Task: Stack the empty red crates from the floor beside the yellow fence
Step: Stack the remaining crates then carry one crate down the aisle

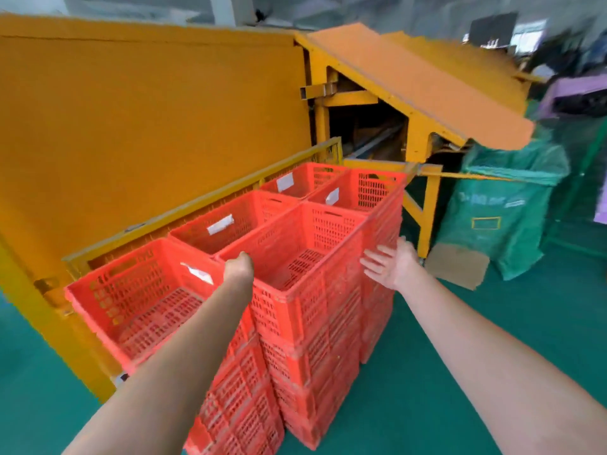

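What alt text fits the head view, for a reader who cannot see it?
Two bare hands are at the top red perforated plastic crate of a stack: the left hand at its near rim, fingers hidden, the open right hand at its right wall. More stacked red crates stand along a yellow metal fence.

The left hand (239,269) sits at a crate (295,257) rim, its fingers hidden behind the knuckles, so its grip cannot be told. The right hand (389,264) is blurred, and whether it touches the crate's right wall is unclear. Both forearms and the near stack (236,405) run off the bottom edge. Crates hide much of the fence (203,200). The labels (220,223) and the bag (492,205) print are unreadable. A purple thing (578,93) is cut by the right edge.
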